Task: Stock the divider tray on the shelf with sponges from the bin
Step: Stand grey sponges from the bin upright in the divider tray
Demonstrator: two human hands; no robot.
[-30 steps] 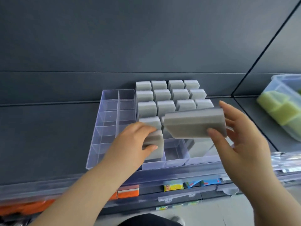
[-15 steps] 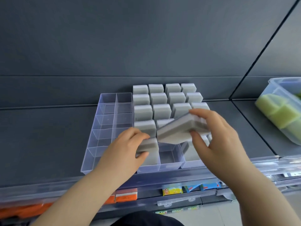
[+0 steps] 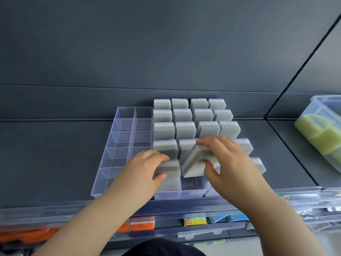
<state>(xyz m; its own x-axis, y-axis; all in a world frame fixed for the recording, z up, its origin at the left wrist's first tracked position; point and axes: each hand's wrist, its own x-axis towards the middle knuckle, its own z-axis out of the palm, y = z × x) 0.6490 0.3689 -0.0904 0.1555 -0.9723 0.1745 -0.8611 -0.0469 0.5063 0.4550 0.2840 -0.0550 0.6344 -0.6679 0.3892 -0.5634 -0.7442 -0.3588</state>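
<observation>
A clear divider tray [image 3: 118, 137] lies on the dark shelf. Its right four columns hold several upright grey sponges [image 3: 185, 129]; its two left columns are bare. My left hand [image 3: 143, 169] grips a grey sponge [image 3: 170, 177] that stands in a front-row compartment. My right hand [image 3: 227, 163] holds another grey sponge [image 3: 192, 164], tilted, its lower end over the front-row compartment just to the right. Part of that sponge is hidden under my fingers.
A clear bin [image 3: 324, 108] with yellow-green sponges [image 3: 321, 137] stands at the right on the neighbouring shelf. A clear rail [image 3: 55, 209] runs along the shelf's front edge. Orange and coloured packets [image 3: 141, 225] lie on the shelf below.
My right hand has brought its sponge down and to the left, tipping it from flat in the air into the front row. My left hand has stayed on its sponge.
</observation>
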